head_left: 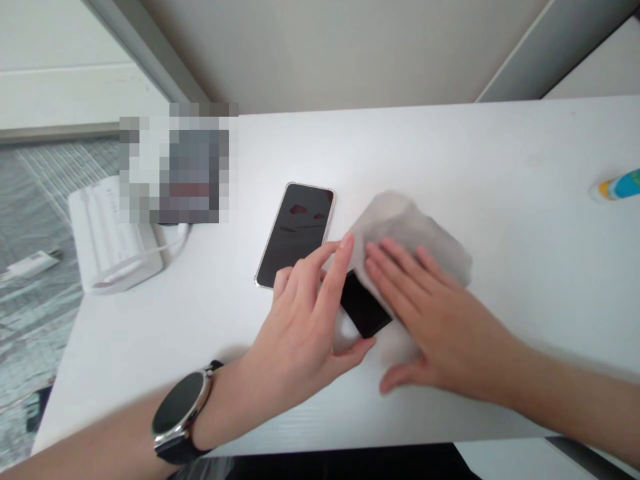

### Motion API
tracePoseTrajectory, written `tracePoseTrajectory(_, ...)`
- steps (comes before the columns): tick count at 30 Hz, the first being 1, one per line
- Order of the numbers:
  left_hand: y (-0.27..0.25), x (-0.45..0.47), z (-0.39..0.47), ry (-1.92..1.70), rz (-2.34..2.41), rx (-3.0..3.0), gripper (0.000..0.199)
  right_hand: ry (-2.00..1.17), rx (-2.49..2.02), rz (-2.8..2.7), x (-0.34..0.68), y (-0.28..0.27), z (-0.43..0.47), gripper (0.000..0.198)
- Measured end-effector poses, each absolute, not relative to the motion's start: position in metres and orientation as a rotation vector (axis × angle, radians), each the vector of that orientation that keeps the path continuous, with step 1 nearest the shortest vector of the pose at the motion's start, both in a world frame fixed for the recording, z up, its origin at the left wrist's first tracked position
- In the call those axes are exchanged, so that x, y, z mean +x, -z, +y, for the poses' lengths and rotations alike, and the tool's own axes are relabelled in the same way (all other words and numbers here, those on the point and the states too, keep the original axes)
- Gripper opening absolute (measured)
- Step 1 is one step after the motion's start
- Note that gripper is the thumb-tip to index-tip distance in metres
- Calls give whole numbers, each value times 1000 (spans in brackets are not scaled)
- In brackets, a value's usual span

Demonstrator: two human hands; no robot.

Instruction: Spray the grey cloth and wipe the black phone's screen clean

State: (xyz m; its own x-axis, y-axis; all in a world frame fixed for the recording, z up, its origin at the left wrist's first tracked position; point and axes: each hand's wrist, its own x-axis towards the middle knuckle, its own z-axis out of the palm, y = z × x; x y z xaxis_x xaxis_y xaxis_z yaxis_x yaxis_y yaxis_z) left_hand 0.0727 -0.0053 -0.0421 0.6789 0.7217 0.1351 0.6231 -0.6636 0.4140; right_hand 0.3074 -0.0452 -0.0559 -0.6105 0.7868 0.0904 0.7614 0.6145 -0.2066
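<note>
A thin grey-white cloth [420,227] lies spread and slightly wrinkled on the white table. On top of its near left part rests a small black rectangular object [367,307] with a smooth face; its exact kind cannot be made out. My left hand [310,307], with a watch [180,407] on the wrist, grips this object at its edges, thumb on the near side and fingers on the far side. Flat on the cloth, just right of the black object, lies my right hand [440,320], open with fingers stretched and thumb apart.
A smartphone [303,227] in a clear case lies just beyond my left hand. At the table's left edge sit a white power strip [115,247] with a white cable and a blurred-out item [195,167]. A blue and yellow tube [623,187] is at far right. A panel [340,53] stands behind.
</note>
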Motion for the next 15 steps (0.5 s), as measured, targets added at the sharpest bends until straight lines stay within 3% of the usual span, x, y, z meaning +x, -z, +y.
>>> tracePoseTrajectory(3,43,72,-6,-404,1070,2558,117,-330,-1011,-2769,299,56,-53,114)
tracePoseTrajectory(9,45,73,-6,-400,1110,2540,117,-185,-1582,-2482,318,57,-35,115)
tracePoseTrajectory(12,46,74,-6,-421,1099,2556,116,-247,-1345,-2609,306,57,-44,125)
tracePoseTrajectory(15,47,74,-5,-429,1083,2574,114,-351,-1024,-2753,297,56,-49,113)
